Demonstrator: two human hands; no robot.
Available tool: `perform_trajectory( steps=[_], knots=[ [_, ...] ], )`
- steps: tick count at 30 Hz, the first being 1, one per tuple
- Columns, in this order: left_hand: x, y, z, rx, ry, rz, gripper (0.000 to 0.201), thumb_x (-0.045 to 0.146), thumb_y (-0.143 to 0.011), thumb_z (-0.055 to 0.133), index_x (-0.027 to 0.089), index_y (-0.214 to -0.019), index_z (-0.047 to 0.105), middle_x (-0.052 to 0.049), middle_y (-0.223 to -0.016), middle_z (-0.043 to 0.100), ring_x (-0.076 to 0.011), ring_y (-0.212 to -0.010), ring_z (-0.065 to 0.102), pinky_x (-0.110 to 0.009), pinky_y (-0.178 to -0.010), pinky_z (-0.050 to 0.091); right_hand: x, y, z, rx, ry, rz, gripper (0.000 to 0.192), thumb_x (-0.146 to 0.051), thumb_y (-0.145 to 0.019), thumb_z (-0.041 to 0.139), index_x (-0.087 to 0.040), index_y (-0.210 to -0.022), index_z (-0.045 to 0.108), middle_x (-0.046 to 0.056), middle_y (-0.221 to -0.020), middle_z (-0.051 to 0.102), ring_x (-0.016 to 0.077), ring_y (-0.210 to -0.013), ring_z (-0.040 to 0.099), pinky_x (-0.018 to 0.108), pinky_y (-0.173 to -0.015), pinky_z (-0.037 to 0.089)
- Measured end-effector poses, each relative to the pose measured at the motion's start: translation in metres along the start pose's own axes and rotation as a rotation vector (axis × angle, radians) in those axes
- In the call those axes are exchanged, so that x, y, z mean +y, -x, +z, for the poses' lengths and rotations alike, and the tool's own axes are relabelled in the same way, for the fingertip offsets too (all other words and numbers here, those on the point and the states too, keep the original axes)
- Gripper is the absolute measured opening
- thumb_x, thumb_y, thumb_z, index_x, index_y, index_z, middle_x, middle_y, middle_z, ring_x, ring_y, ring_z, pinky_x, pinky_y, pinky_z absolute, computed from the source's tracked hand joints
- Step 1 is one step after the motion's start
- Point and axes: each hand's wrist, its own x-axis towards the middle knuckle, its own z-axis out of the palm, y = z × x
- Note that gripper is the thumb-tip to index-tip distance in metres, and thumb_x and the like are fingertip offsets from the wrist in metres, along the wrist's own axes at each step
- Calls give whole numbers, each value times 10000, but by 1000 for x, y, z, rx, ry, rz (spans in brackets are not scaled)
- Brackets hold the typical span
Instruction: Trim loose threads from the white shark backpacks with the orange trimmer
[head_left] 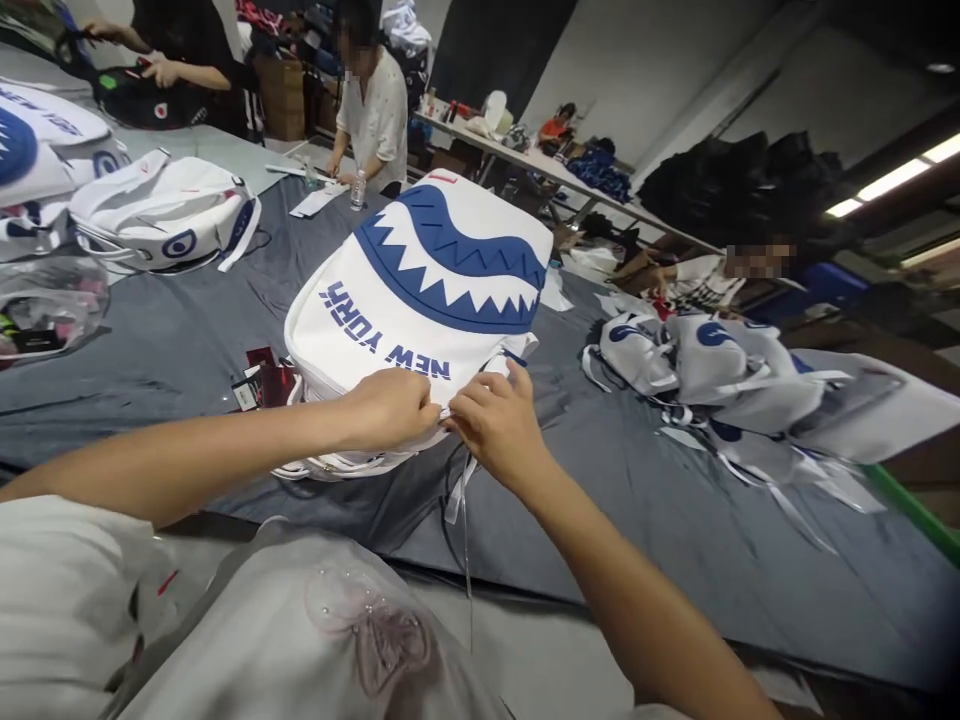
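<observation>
1. White and blue faux-leather backpack (427,290) with a shark-mouth print and "NEW YORK" lettering sat in the middle of the grey cloth-covered table (675,500), its near edge right under both hands.
2. Left hand (390,405) was curled nearly closed, fingertips pinching the bag's near seam. Right hand (499,425) was touching it, thumb and forefinger pinched on the same spot, the other fingers loosely bent. Looked like a zipper pull or small tab, but too tiny to tell for sure.
3. A thin strap (459,500) dangled off the near edge below the hands.
4. Red-and-black tags (262,380) lay just left of the bag, touching it or nearly.
5. More matching bags piled to the right (712,370) and far left (165,215), with other people working at the far side.
6. What could go wrong, my guess: both pinches were so small that a tug could slip off, or the dangling strap could get caught in whatever was being closed. Dragging the bag left could also sweep those tags off.
</observation>
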Motion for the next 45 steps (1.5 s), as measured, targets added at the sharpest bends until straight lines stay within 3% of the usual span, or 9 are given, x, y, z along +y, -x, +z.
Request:
perform_trajectory(
  steps=[3, 10, 14, 21, 30, 35, 39, 42, 45],
  knots=[
    [10, -2, -6, -39, -55, -47, 258, 362, -846, 525, 167, -743, 659, -74, -769, 699, -199, -719, 604, -295, -625, 379, 8, -9, 2, 24, 25, -26, 232, -208, -937, 497, -238, -759, 644, 0, -782, 658, 199, -926, 501, 468, -1095, 144],
    [25, 9, -32, 125, -289, -145, 169, 316, -850, 558, 197, -852, 678, -53, -734, 637, -249, -915, 622, -312, -779, 400, 32, -16, 7, 192, -47, 50, 236, -294, -947, 480, -236, -768, 622, 31, -852, 664, 240, -983, 497, 476, -973, 209],
    [41, 9, -18, 134, -189, -253, 226, 319, -871, 493, 180, -841, 669, -57, -748, 647, -216, -807, 610, -304, -727, 409, 23, -18, 12, 250, -139, -31, 221, -271, -934, 481, -222, -766, 616, 34, -836, 652, 237, -974, 499, 444, -958, 220],
    [65, 1, 11, 276, -354, -352, 271, 293, -903, 451, 154, -1001, 663, -99, -794, 648, -249, -872, 622, -330, -771, 416, 24, -12, 26, 341, -238, 30, 254, -264, -940, 434, -216, -768, 616, 46, -772, 581, 241, -900, 478, 438, -924, 235],
    [68, 25, 3, 253, -406, -436, 265, 368, -918, 467, 187, -861, 653, -59, -752, 642, -230, -832, 621, -304, -723, 390, 38, 3, 25, 253, -371, -29, 232, -350, -945, 523, -209, -807, 644, 62, -818, 655, 268, -952, 480, 444, -902, 225],
    [81, 22, 29, 346, -464, -443, 322, 360, -959, 377, 168, -1000, 631, -104, -846, 684, -248, -842, 640, -323, -728, 401, 43, 5, 4, -29, -466, -101, 264, -295, -962, 478, -199, -794, 658, 87, -881, 695, 272, -1013, 499, 410, -852, 262],
    [82, 30, 51, 429, -462, -450, 342, 372, -979, 349, 161, -1020, 615, -108, -857, 700, -241, -829, 654, -313, -708, 401, 39, 17, -2, -73, -367, -173, 238, -345, -951, 513, -198, -1097, 628, 111, -1189, 668, 321, -1177, 439, 392, -842, 300],
    [73, 34, 66, 548, -411, -470, 335, 391, -979, 359, 173, -984, 614, -88, -820, 701, -233, -804, 661, -301, -676, 388, 31, 26, 7, 46, -249, -144, 536, -371, -929, 558, -140, -1400, 446, 163, -1434, 512, 350, -1273, 364, 413, -874, 314],
    [65, 31, 77, 624, -321, -528, 295, 366, -971, 383, 193, -912, 615, -68, -789, 698, -227, -778, 663, -298, -662, 383, 23, 28, 19, 114, -211, -88, 649, -381, -933, 544, -93, -1480, 350, 179, -1482, 456, 347, -1271, 367, 428, -897, 310]
  ],
)
